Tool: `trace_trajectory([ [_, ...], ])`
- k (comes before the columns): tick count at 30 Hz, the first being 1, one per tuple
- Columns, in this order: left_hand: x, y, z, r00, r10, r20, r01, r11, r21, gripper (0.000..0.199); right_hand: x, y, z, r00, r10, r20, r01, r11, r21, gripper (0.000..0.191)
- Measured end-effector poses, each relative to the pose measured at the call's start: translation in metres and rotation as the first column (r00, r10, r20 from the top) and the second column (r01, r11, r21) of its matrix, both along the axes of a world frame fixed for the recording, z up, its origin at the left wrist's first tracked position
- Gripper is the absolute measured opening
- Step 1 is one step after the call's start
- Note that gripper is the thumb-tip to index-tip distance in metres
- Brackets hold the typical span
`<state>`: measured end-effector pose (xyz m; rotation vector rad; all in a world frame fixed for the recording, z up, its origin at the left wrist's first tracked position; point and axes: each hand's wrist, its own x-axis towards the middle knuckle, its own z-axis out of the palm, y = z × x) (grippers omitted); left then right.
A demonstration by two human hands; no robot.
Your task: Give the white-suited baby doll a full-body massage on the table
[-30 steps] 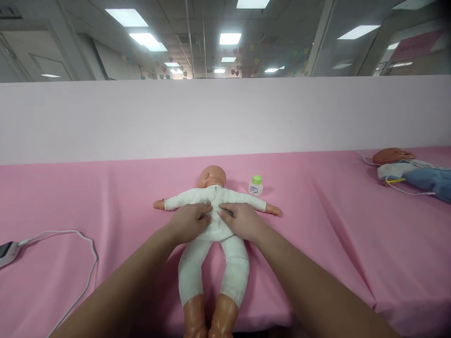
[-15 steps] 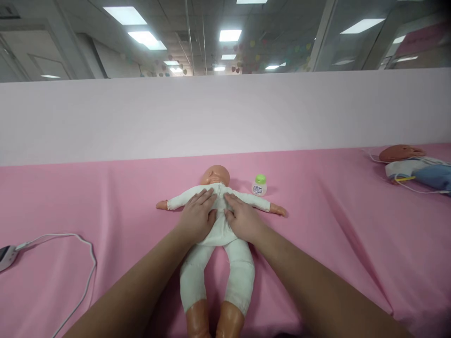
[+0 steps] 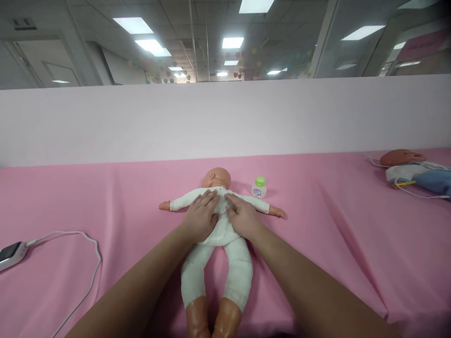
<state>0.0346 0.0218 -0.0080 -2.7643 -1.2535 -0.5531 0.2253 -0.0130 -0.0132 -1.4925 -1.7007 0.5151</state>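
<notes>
A baby doll (image 3: 225, 233) in white clothes lies on a pink cloth, its arms stretched out sideways and its head turned to the left. My left hand (image 3: 201, 217) rests flat on the left side of the doll's upper body, fingers extended toward its shoulder. On the other side my right hand (image 3: 244, 217) lies palm down, thumb and fingers apart. Both thumbs point toward the middle of the body. Neither hand grips anything. Just beyond the doll's right-hand arm stands a small clear bottle (image 3: 259, 188) with a green cap.
At the left a white device (image 3: 14, 256) with a dark screen has a white cable (image 3: 95, 263) running to the front. A second doll (image 3: 416, 172) in blue and white lies far right with thin tubes. A white wall (image 3: 225, 119) with glass above stands behind the pink cloth (image 3: 134, 192).
The camera view has shifted slightly, bringing more of the white device into sight. Both hands stay flat on the doll, with hardly any movement over it.
</notes>
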Motion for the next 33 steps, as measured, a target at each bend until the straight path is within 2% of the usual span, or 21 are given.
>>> trace_trajectory([
  [2,0.001,0.003,0.000,1.000,-0.017,-0.020,0.016,0.999,-0.048,0.067,-0.002,-0.003,0.006,0.998,0.027,0.051,-0.026,0.999,-0.019,0.059],
  [4,0.001,0.005,0.001,0.999,-0.029,-0.039,0.025,0.995,-0.098,0.067,-0.003,-0.006,0.011,0.995,0.073,0.067,-0.067,0.993,-0.093,0.061],
  [6,0.000,0.006,0.004,0.998,-0.031,-0.056,0.023,0.991,-0.128,0.065,-0.001,-0.008,0.014,0.990,0.125,0.062,-0.114,0.981,-0.156,0.059],
  [8,-0.001,0.004,0.008,0.998,-0.022,-0.064,0.013,0.991,-0.137,0.061,0.002,-0.008,0.014,0.985,0.162,0.054,-0.152,0.975,-0.164,0.056],
  [11,-0.002,0.001,0.011,0.999,0.006,-0.051,-0.012,0.993,-0.115,0.057,0.006,-0.005,0.009,0.985,0.170,0.036,-0.166,0.981,-0.095,0.051],
  [15,-0.002,-0.002,0.010,1.000,0.011,-0.023,-0.012,0.999,-0.048,0.068,0.008,0.004,-0.001,0.998,0.067,-0.017,-0.066,0.997,0.042,0.043],
  [19,0.000,0.003,0.008,0.999,0.027,-0.043,-0.033,0.990,-0.138,0.082,0.003,0.012,-0.007,0.999,0.015,0.035,-0.019,0.993,0.113,0.054],
  [22,0.000,0.009,0.007,0.998,0.002,-0.068,-0.018,0.973,-0.232,0.084,-0.002,0.014,-0.010,0.989,0.047,0.143,-0.048,0.999,0.005,0.064],
  [25,-0.002,0.014,0.006,0.996,-0.034,-0.078,0.010,0.958,-0.287,0.081,-0.003,0.016,-0.010,0.974,0.101,0.201,-0.079,0.991,-0.112,0.063],
  [30,-0.004,0.016,0.005,0.997,-0.073,-0.027,0.062,0.957,-0.284,0.077,0.000,0.018,-0.013,0.958,0.164,0.236,-0.132,0.981,-0.142,0.061],
  [33,-0.005,0.013,0.000,0.997,-0.045,0.061,0.058,0.968,-0.242,0.074,0.000,0.017,-0.018,0.956,0.179,0.231,-0.154,0.980,-0.124,0.062],
])
